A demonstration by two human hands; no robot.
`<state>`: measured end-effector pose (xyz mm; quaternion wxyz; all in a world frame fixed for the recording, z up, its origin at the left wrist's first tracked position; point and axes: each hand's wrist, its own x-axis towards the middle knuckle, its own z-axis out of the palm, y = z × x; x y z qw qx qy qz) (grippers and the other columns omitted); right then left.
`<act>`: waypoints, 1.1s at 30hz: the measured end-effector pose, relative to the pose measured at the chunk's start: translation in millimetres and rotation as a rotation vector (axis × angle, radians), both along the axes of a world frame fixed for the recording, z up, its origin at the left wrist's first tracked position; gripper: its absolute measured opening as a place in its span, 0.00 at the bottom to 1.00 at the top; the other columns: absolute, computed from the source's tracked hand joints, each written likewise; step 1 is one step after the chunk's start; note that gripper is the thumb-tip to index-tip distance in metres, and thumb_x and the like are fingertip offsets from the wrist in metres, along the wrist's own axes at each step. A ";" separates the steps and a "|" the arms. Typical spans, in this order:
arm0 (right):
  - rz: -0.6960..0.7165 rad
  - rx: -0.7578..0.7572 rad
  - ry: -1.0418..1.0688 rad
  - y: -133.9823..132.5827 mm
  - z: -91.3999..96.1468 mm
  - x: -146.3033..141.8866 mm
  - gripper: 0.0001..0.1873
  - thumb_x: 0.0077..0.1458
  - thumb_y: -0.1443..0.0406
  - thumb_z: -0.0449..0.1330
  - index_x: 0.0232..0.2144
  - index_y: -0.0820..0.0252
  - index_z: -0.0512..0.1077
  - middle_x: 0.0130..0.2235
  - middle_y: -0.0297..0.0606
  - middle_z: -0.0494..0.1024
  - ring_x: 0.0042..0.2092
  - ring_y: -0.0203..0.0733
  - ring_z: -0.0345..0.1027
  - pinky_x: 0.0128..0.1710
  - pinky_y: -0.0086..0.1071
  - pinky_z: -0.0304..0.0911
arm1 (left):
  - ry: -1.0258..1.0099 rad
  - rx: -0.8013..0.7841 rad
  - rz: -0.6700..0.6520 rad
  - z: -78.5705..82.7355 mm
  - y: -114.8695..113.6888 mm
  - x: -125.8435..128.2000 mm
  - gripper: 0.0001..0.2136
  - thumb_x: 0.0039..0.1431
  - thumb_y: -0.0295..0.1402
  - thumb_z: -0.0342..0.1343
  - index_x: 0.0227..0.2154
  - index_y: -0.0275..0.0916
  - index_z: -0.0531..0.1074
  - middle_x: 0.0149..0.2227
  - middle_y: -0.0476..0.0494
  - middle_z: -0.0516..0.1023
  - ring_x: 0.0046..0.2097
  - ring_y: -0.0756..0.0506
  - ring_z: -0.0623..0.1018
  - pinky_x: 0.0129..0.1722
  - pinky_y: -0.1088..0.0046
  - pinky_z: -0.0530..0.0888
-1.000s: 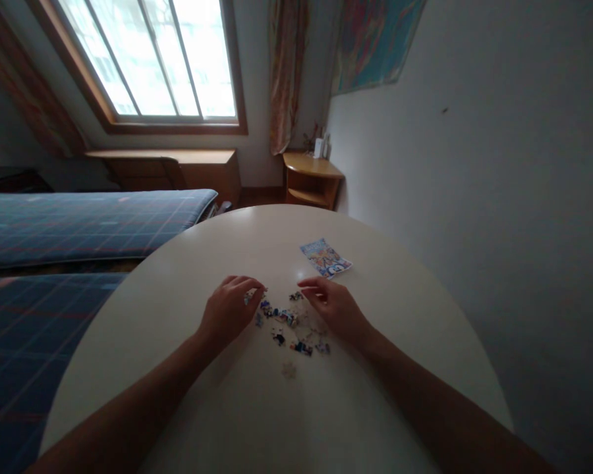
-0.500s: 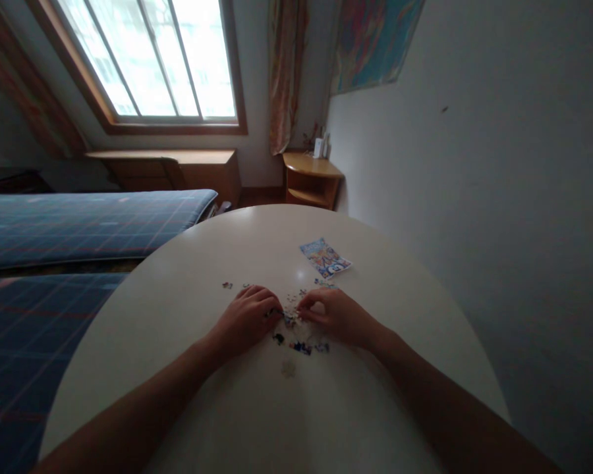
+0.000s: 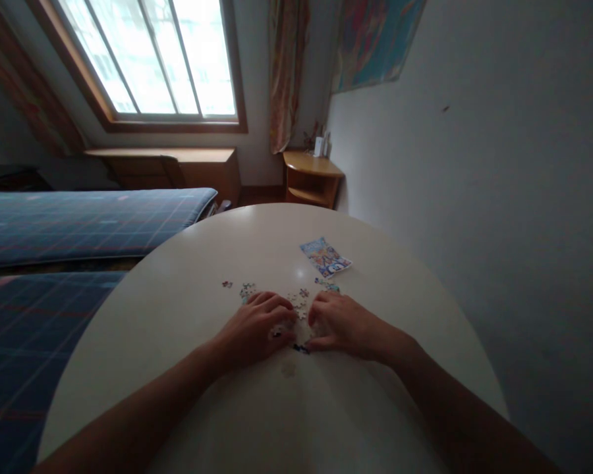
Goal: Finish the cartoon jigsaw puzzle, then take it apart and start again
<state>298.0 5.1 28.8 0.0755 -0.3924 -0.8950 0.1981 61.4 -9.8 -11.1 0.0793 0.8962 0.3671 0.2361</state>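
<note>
Two bare hands curve inward over a loose scatter of jigsaw pieces (image 3: 301, 311) on a round, cream-coloured surface (image 3: 366, 421). The left hand (image 3: 263, 324) is cupped, palm down, its thumb standing apart from its curled fingers; a black-and-white piece (image 3: 277, 333) shows in that gap. The right hand (image 3: 343, 322) mirrors it, thumb and fingers apart around a hollow. Whether either palm presses on pieces is hidden.

Pale pieces lie in the channel between the hands, to the right of the left fingertips and to the left of the right ones. Nearer the wearer, a dark puzzle strip (image 3: 301, 348) lies between the thumbs, its visible length running roughly left to right. Its right end is at the right thumb, slightly closer than the left; contact is unclear.

Beyond the left hand are a small cluster (image 3: 248, 288) and a single piece (image 3: 227, 284). Beyond the right, more colourful pieces (image 3: 327, 284) sit just below a printed picture sheet (image 3: 325, 257).
</note>
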 end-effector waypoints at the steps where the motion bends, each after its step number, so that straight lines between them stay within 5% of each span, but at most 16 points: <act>1: 0.004 -0.017 0.011 -0.4 0.2 -0.3 0.18 0.46 0.56 0.72 0.35 0.60 0.75 0.42 0.42 0.75 0.44 0.46 0.68 0.44 0.35 0.62 | 0.010 -0.019 -0.010 -0.6 -1.5 2.5 0.10 0.60 0.34 0.61 0.44 0.44 0.75 0.47 0.44 0.78 0.50 0.42 0.74 0.53 0.60 0.69; 11: -0.039 -0.243 0.132 7.7 -9.9 1.5 0.13 0.49 0.69 0.67 0.39 0.59 0.75 0.29 0.31 0.77 0.29 0.36 0.68 0.29 0.26 0.56 | 0.022 -0.035 0.027 -5.6 1.9 3.1 0.03 0.63 0.31 0.56 0.37 0.41 0.75 0.42 0.43 0.79 0.45 0.43 0.75 0.50 0.62 0.71; 16: -0.032 -0.248 0.208 8.3 -9.9 -1.7 0.05 0.51 0.71 0.62 0.32 0.59 0.77 0.30 0.34 0.79 0.31 0.36 0.71 0.32 0.27 0.61 | 0.020 -0.024 0.043 -6.9 0.0 4.1 0.15 0.62 0.35 0.58 0.51 0.42 0.71 0.47 0.40 0.78 0.49 0.40 0.75 0.52 0.58 0.70; 25: -0.222 -0.111 0.195 13.5 -6.4 -0.9 0.08 0.56 0.67 0.62 0.40 0.59 0.76 0.34 0.38 0.80 0.33 0.40 0.73 0.35 0.31 0.64 | 0.039 0.024 0.031 -8.0 1.7 6.0 0.12 0.62 0.34 0.59 0.48 0.41 0.73 0.44 0.42 0.80 0.47 0.41 0.76 0.51 0.59 0.72; 30: -0.106 0.057 0.189 10.7 -12.2 -4.4 0.14 0.54 0.58 0.66 0.41 0.59 0.78 0.47 0.45 0.76 0.49 0.47 0.70 0.51 0.39 0.63 | 0.068 0.132 0.035 -5.6 3.4 5.7 0.07 0.64 0.29 0.55 0.43 0.39 0.74 0.38 0.42 0.81 0.41 0.42 0.78 0.46 0.62 0.74; 33: -0.057 0.083 0.151 9.5 -16.5 -10.0 0.14 0.51 0.60 0.68 0.40 0.59 0.78 0.46 0.46 0.77 0.49 0.49 0.69 0.52 0.41 0.61 | 0.040 0.125 0.074 -5.4 4.7 5.2 0.06 0.67 0.31 0.51 0.39 0.40 0.74 0.37 0.44 0.81 0.39 0.44 0.79 0.45 0.65 0.73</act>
